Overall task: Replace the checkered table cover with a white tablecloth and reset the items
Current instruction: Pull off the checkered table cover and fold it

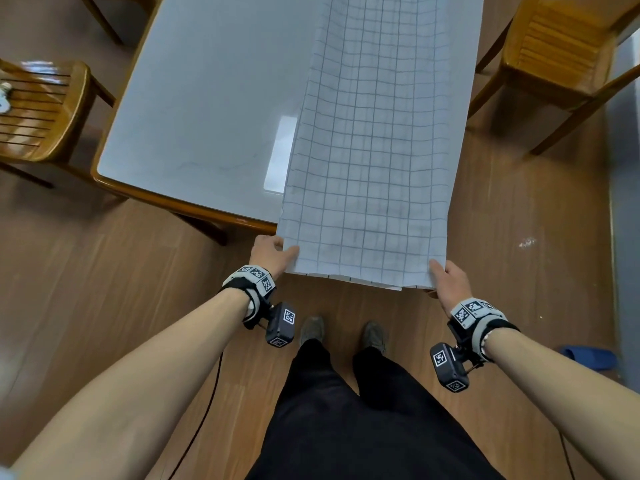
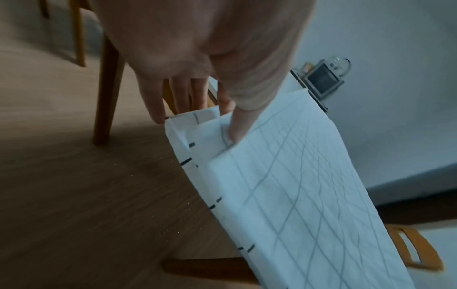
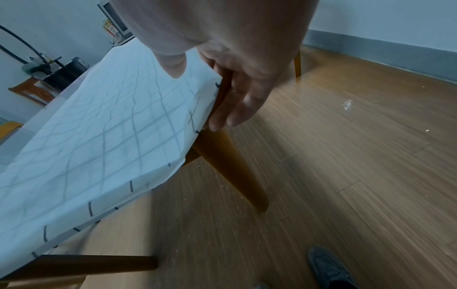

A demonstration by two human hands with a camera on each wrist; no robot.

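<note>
Head view: person is standing at the near end of the table (image 1: 194,109), both hands out front. Checkered cover (image 1: 374,140) is lying folded lengthwise over the right half of the tabletop, its near end hanging past the table edge and being held up off the floor. Left half of the tabletop is showing bare pale stone with a wooden rim.

Left hand (image 1: 273,252) is pinching the near-left corner of the cover, thumb on top, fingers underneath. Left wrist view is confirming it: thumb (image 2: 235,125) is pressing down on the top layer, fingers (image 2: 153,101) are sitting below the folded edge, several layers visible at that corner.

Right hand (image 1: 450,282) is gripping the near-right corner the same way. Right wrist view is showing the thumb (image 3: 173,62) resting on top of the cloth and the fingers (image 3: 237,109) curling under its edge, beside a table leg (image 3: 230,166).

Cloth is running taut-ish between the two hands, slightly wavy along the grid lines.

Wooden chair (image 1: 41,112) is standing left of the table with a small whitish object on its seat, too small to identify. Second wooden chair (image 1: 568,53) is standing at right. Blue slipper (image 1: 588,356) is lying on the floor at far right.
</note>
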